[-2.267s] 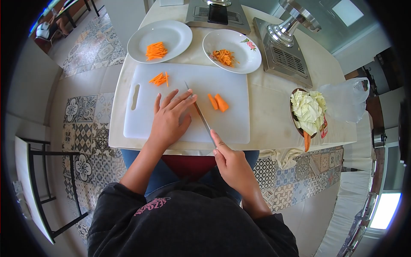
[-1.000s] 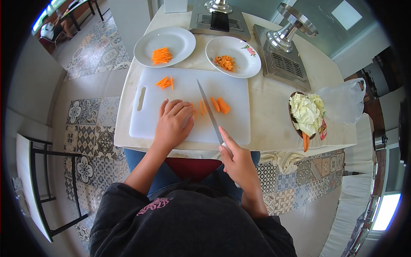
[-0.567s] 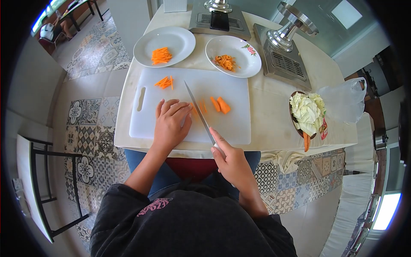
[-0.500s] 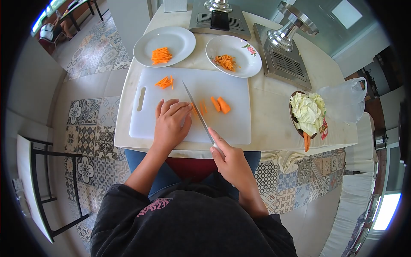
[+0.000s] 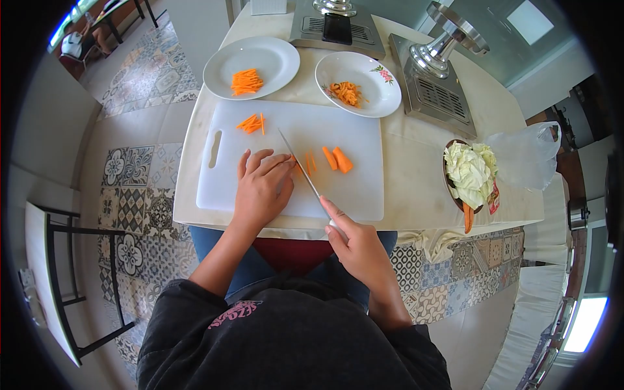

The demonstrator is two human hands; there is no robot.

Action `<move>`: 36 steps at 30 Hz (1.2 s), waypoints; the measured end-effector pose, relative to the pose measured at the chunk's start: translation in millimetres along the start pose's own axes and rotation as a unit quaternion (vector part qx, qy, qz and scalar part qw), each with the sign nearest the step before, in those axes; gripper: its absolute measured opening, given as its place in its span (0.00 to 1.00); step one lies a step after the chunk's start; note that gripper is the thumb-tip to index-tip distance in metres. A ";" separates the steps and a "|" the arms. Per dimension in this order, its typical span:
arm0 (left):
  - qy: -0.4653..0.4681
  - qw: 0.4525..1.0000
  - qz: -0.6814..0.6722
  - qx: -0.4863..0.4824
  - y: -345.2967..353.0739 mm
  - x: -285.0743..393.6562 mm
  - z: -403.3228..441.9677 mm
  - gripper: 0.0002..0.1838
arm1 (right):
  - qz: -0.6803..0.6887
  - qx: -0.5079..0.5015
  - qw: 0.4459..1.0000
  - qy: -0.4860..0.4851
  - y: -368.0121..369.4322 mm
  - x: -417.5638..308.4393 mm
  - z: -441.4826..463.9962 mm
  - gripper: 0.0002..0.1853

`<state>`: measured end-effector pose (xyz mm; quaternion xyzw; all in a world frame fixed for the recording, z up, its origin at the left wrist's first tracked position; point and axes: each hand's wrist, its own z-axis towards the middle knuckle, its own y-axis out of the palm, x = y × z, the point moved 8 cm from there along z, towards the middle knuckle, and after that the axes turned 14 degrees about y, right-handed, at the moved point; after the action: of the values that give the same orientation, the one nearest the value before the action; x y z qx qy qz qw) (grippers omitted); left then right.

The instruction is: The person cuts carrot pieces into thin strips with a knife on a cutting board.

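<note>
On the white cutting board (image 5: 260,208), my left hand (image 5: 263,185) presses with curled fingers on a carrot piece that shows only slightly at its fingertips. My right hand (image 5: 361,250) grips the white handle of a knife (image 5: 302,168), whose blade lies slanted beside my left fingertips. Thin carrot slices (image 5: 311,162) lie just right of the blade. Further right are a carrot stick and a thicker carrot chunk (image 5: 342,160). A small pile of carrot strips (image 5: 249,123) rests at the board's upper left.
Behind the board stand a plate (image 5: 279,58) of carrot strips and a flowered plate (image 5: 380,97) with carrot scraps. Two metal stands (image 5: 442,97) are at the back. A bowl of cabbage (image 5: 469,172) and carrot sits right, beside a plastic bag (image 5: 530,156). A person sits far left.
My left hand has drawn back from the blade and curled over the carrot. The knife moved right, then back left beside the fingertips. Thin slices now show on the board.
</note>
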<state>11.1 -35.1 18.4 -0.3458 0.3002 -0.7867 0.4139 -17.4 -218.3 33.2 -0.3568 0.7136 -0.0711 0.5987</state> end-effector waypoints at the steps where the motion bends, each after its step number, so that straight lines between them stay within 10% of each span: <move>1: 0.000 1.000 0.000 0.000 0.1 0.3 0.2 0.13 | -0.001 -0.001 1.000 0.001 -0.8 -0.2 -0.3 0.28; 17: -0.009 0.999 0.004 0.043 -4.7 -2.1 -1.4 0.09 | 0.004 -0.008 1.000 0.020 -0.6 1.7 0.3 0.27; 36: -0.049 0.998 -0.002 -0.032 0.0 -4.8 2.1 0.34 | -0.013 -0.038 0.998 0.051 -11.7 -9.8 2.8 0.25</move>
<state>14.7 -31.4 18.1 -0.3980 0.3042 -0.7592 0.4156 -9.6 -220.2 46.5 -0.3846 0.7408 -0.0704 0.5463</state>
